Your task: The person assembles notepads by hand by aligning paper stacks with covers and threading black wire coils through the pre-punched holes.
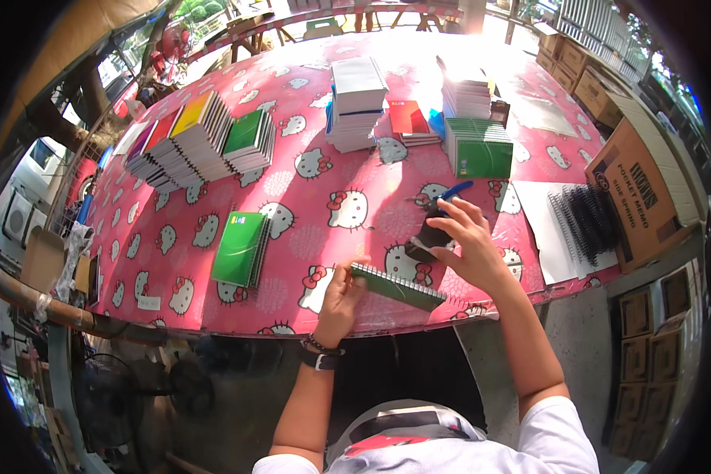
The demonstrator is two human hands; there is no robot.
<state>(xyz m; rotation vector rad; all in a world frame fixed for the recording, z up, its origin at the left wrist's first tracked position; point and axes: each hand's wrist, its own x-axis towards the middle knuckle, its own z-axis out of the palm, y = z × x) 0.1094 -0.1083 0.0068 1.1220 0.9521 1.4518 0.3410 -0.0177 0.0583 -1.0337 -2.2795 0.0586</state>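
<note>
My left hand [341, 304] grips one end of a small green spiral notebook [399, 287], tilted at the table's near edge with its coil side up. A loose end of coil [468, 305] sticks out past its right end. My right hand [472, 241] is open, thumb and fingers apart, beside a small black object [430, 238] whose kind I cannot make out. Just beyond those fingertips lies a blue-handled tool [455, 190], apparently pliers. Left of my hands, a short stack of green notebooks [241, 249] lies on the pink patterned tablecloth [308, 229].
Farther back stand notebook stacks with yellow [191, 117], white [358, 83] and green [482, 148] tops, plus a red-covered one [409, 117]. At the right, black spiral coils [583, 223] lie on white sheets beside an open cardboard box [644, 186].
</note>
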